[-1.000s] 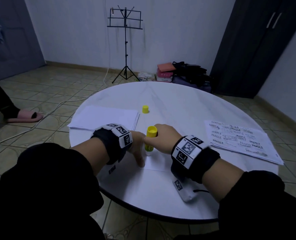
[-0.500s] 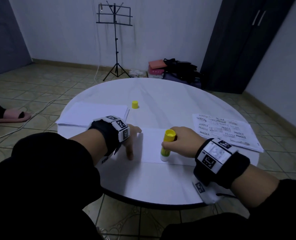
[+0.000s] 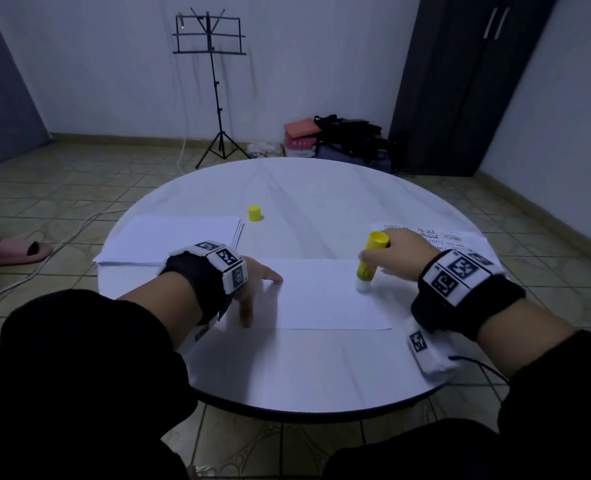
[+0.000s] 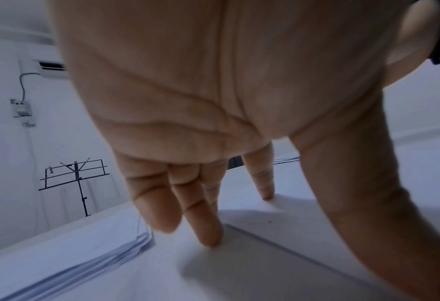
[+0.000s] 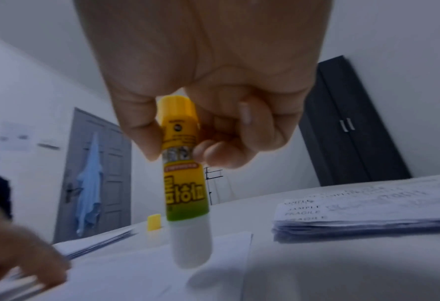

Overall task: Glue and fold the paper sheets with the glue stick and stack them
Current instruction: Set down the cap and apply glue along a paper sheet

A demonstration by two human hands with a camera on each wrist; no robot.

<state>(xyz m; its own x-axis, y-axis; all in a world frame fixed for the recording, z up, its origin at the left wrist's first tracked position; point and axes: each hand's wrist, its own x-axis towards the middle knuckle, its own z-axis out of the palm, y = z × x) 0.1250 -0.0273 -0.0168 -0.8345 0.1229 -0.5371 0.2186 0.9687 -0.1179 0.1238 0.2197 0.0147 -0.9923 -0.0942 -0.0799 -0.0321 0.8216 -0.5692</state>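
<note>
A white paper sheet lies flat near the front of the round table. My left hand presses its left end with straight, spread fingers. My right hand grips the yellow glue stick, cap off, held nearly upright with its white tip down on the sheet's far right corner. In the right wrist view the glue stick is pinched between thumb and curled fingers above the sheet. The yellow cap stands alone farther back.
A stack of blank sheets lies at the left of the table. A pile of printed, folded sheets lies at the right behind my right hand. A music stand and bags stand on the floor beyond.
My right hand has drawn the glue stick rightward across the sheet from near the left hand to its right end. The left hand stayed pressing the left end.
</note>
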